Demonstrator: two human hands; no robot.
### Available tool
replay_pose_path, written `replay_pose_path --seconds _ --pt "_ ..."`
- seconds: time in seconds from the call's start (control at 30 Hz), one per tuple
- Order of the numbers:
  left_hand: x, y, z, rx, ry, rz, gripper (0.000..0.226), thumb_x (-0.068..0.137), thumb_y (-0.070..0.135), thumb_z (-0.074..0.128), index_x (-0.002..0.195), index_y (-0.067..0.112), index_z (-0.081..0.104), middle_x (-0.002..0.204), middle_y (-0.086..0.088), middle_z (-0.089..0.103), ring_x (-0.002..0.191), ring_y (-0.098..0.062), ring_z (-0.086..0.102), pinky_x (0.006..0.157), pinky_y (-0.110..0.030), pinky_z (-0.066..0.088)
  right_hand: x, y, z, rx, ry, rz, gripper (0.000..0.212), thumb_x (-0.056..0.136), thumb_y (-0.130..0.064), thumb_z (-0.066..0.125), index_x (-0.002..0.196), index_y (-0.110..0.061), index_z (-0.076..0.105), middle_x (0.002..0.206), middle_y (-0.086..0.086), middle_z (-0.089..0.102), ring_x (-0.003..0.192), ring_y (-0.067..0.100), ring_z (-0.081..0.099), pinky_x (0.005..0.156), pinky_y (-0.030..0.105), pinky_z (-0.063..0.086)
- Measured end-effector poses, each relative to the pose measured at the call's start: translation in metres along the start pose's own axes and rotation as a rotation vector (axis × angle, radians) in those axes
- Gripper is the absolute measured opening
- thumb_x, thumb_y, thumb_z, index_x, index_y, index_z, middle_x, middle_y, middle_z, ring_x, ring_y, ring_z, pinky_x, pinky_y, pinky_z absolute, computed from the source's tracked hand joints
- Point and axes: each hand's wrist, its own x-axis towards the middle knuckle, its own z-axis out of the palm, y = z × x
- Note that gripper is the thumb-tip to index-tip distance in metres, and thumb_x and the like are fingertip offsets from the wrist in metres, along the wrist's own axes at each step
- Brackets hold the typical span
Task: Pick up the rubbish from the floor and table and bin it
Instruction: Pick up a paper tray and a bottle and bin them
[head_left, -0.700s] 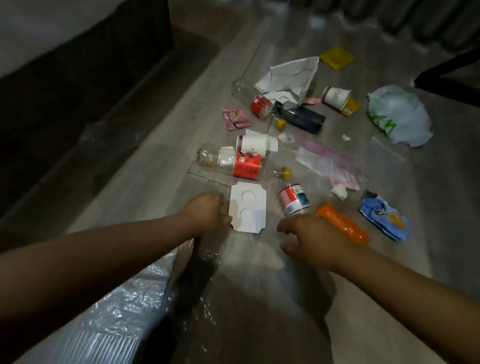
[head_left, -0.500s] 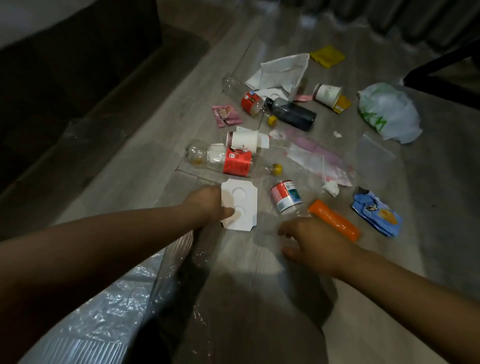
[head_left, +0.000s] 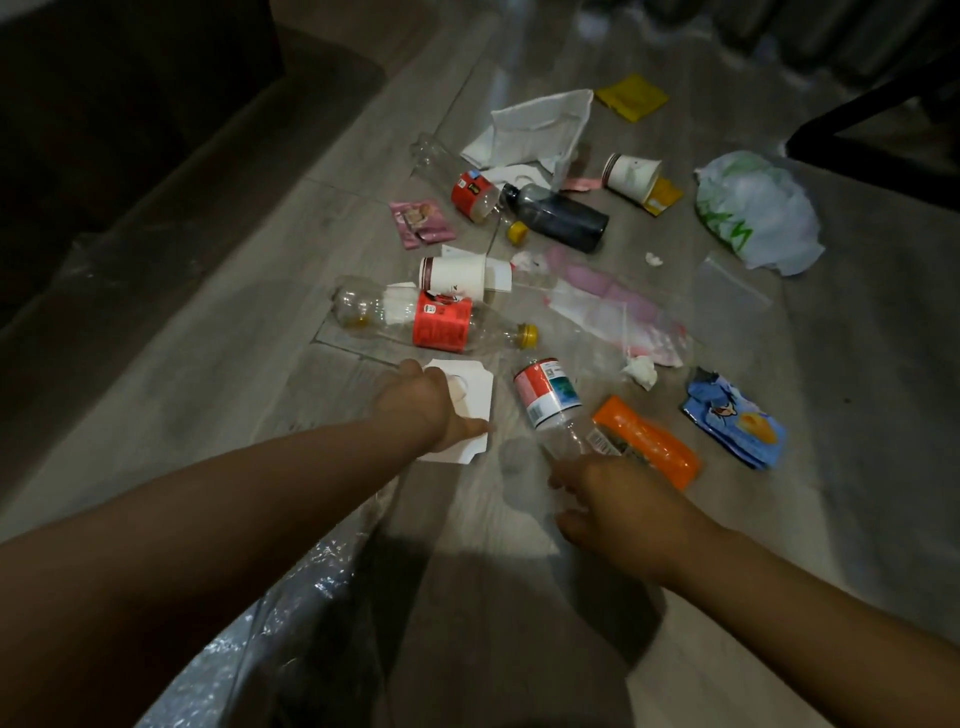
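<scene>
Resting on a flat white card with a round hole in it (head_left: 480, 396), the left hand (head_left: 421, 405) lays its thumb on top of the card. Its other fingers are hidden behind the back of the hand, so I cannot tell if they pinch the card. The right hand (head_left: 623, 514) holds nothing. Its fingers (head_left: 569, 473) are loosely spread and point at the neck of a clear plastic bottle with a red and blue-green label (head_left: 545, 395). One fingertip is just beside the neck; I cannot tell if it touches. This bottle lies on its side between the card and a soft orange packet (head_left: 649, 449), which lies just past the right hand.

A long clear bottle with a red label and yellow cap (head_left: 441, 325) lies just past the card, with a white paper cup (head_left: 457, 275) on its side beside it. To the right are a crumpled blue wrapper (head_left: 732, 421), a small ball of white tissue (head_left: 641, 370) and a pink and white plastic sheet (head_left: 613, 306). Far back lie a dark bottle (head_left: 561, 215) and a white plastic bag with green marks (head_left: 753, 213).

Everything lies on a grey wooden floor (head_left: 208, 338). A crinkly clear plastic bag (head_left: 249, 649) sits under the left arm. A big dark piece of furniture (head_left: 130, 104) stands along the left.
</scene>
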Motion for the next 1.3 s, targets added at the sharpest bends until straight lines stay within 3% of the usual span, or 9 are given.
replay_pose_path --seconds 0.13,0.27,0.37,0.47,0.6,0.9,1.07,1.3 --pt "-0.002 0.005 0.007 0.001 -0.02 -0.025 0.111 0.064 0.077 0.061 0.145 0.01 0.023 0.14 -0.016 0.03 0.126 -0.035 0.036 0.102 -0.044 0.038 0.0 0.002 0.004 -0.011 0.0 -0.011 0.042 0.091 -0.035 0.056 0.132 -0.029 0.049 0.132 -0.003 0.054 0.115 0.013 0.054 0.097 0.029 0.047" --pt "-0.006 0.002 0.006 -0.001 -0.017 -0.012 0.115 0.061 0.07 0.069 0.143 0.007 0.02 0.139 -0.018 0.029 0.127 -0.036 0.032 0.102 -0.046 0.04 0.002 0.001 0.002 -0.011 0.01 -0.016 0.043 0.091 -0.035 0.057 0.132 -0.029 0.048 0.132 -0.003 0.054 0.116 0.012 0.054 0.097 0.029 0.047" --pt "-0.012 -0.012 0.001 -0.096 -0.024 0.02 0.113 0.058 0.059 0.079 0.141 0.007 0.022 0.137 -0.017 0.034 0.126 -0.033 0.036 0.099 -0.042 0.041 0.001 -0.001 0.0 -0.013 0.025 -0.019 0.043 0.09 -0.036 0.058 0.132 -0.029 0.049 0.133 -0.003 0.054 0.116 0.012 0.054 0.097 0.028 0.047" --pt "-0.028 -0.031 -0.01 -0.199 -0.042 0.081 0.11 0.057 0.061 0.079 0.139 0.011 0.026 0.138 -0.014 0.037 0.123 -0.029 0.043 0.097 -0.036 0.041 0.0 -0.004 -0.001 -0.032 0.019 -0.031 0.043 0.089 -0.037 0.058 0.131 -0.03 0.049 0.133 -0.001 0.054 0.116 0.014 0.055 0.096 0.031 0.048" --pt "-0.074 -0.068 -0.022 -0.101 -0.076 0.229 0.107 0.057 0.055 0.079 0.141 0.015 0.025 0.135 -0.013 0.041 0.121 -0.03 0.045 0.095 -0.034 0.042 0.0 -0.013 0.001 -0.069 0.019 -0.064 0.044 0.089 -0.038 0.058 0.131 -0.031 0.048 0.131 -0.002 0.055 0.115 0.015 0.055 0.094 0.031 0.048" --pt "-0.153 -0.115 0.009 -0.011 -0.215 0.295 0.102 0.057 0.055 0.078 0.139 0.019 0.029 0.126 -0.005 0.048 0.111 -0.022 0.051 0.092 -0.03 0.047 -0.001 -0.04 0.016 -0.12 -0.016 -0.161 0.045 0.089 -0.039 0.058 0.133 -0.029 0.048 0.128 -0.002 0.057 0.108 0.014 0.057 0.09 0.025 0.045" --pt "-0.169 -0.121 0.042 0.043 -0.279 0.346 0.125 0.054 0.065 0.077 0.149 0.022 0.009 0.145 0.0 0.026 0.126 -0.019 0.033 0.103 -0.03 0.038 -0.005 -0.04 0.021 -0.142 -0.03 -0.171 0.046 0.09 -0.039 0.057 0.134 -0.03 0.047 0.13 -0.002 0.055 0.11 0.014 0.056 0.09 0.024 0.044" --pt "-0.171 -0.129 0.063 0.143 -0.164 0.466 0.125 0.055 0.06 0.079 0.15 0.023 0.006 0.155 -0.002 0.002 0.139 -0.025 0.014 0.115 -0.038 0.025 -0.009 -0.041 0.027 -0.171 -0.053 -0.182 0.045 0.09 -0.038 0.056 0.133 -0.028 0.048 0.127 -0.002 0.056 0.109 0.014 0.056 0.086 0.022 0.043"
